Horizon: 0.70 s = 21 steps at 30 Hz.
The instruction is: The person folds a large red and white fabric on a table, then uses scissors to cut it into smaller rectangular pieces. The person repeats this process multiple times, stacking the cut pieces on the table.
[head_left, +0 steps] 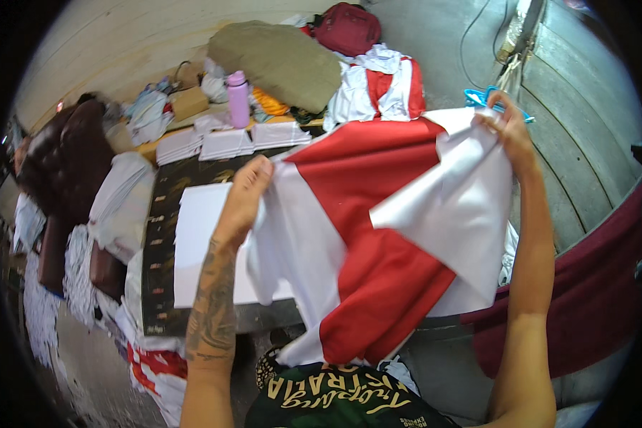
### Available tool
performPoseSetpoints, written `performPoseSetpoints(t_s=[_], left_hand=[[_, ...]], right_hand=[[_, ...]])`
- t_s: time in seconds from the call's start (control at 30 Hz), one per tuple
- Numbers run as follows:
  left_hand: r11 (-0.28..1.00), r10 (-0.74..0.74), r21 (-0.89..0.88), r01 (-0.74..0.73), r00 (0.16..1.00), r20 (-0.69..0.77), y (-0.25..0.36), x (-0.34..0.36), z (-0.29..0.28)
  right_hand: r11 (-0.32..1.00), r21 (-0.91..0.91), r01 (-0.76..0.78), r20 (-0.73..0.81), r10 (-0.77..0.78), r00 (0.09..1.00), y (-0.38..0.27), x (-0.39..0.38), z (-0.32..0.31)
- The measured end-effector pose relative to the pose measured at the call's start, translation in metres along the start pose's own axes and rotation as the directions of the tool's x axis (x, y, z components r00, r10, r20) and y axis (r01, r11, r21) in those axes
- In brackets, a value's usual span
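Note:
A red and white fabric piece (364,178) is held spread in the air, its upper right corner folded over to show white. My left hand (248,189) is closed on its upper left edge, and my right hand (503,128) grips the upper right corner. The fabric drapes down toward my body and covers part of a white sheet (203,221) lying on a dark board (157,285) to the left.
Stacks of white pieces (225,145) and a pink bottle (238,101) line the back. Behind are an olive sack (271,60), a maroon bag (346,28) and more fabric (374,89). A dark padded chair (64,167) stands left; maroon cloth (578,307) hangs right.

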State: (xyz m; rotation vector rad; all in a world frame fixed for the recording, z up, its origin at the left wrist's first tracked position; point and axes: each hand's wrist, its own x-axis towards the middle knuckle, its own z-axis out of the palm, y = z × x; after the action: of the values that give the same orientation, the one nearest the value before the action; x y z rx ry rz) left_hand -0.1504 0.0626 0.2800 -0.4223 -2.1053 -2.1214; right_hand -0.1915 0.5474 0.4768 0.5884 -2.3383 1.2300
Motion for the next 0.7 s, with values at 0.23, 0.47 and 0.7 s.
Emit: performPoseSetpoints(t_s=[0.23,0.47,0.7], left_hand=[[0.964,-0.019,0.266,-0.023,0.988,0.153,0.036,-0.079,0.050],[0.696,-0.356,0.715,-0.062,0.835,0.419,0.057,-0.176,0.032],[0.903,-0.257,0.416,0.108,0.912,0.320,0.017,-0.270,0.085]], right_hand=[[0.998,0.035,-0.060,0.321,0.046,0.946,-0.022,-0.157,0.140],[0.937,0.154,-0.313,0.537,0.187,0.823,-0.078,-0.212,0.152],[0.963,0.264,0.049,0.594,-0.203,0.779,-0.085,-0.322,0.233]])
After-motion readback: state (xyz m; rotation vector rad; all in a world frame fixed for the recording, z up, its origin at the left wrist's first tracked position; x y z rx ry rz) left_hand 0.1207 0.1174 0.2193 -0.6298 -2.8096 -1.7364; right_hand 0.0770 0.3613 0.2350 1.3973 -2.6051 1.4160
